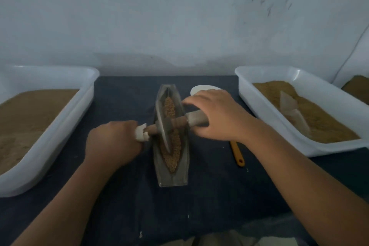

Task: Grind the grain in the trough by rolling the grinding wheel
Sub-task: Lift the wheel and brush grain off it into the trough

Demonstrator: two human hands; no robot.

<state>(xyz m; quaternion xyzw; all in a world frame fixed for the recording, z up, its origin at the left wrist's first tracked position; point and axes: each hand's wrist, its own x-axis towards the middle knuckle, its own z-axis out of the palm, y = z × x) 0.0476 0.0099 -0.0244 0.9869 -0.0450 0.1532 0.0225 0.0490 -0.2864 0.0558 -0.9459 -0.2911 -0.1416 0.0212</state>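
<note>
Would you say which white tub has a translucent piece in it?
The right tub: a translucent piece lies on its powder; the left tub holds only powder.

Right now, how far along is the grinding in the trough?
Done: the grain is loaded in the trough, and the grinding wheel stands in it, about midway.

In hand: the left hand grips one end of the axle, and the right hand presses on the other.

Left: the grain looks coarse along the whole trough, so most of the grinding probably lies ahead.
</note>
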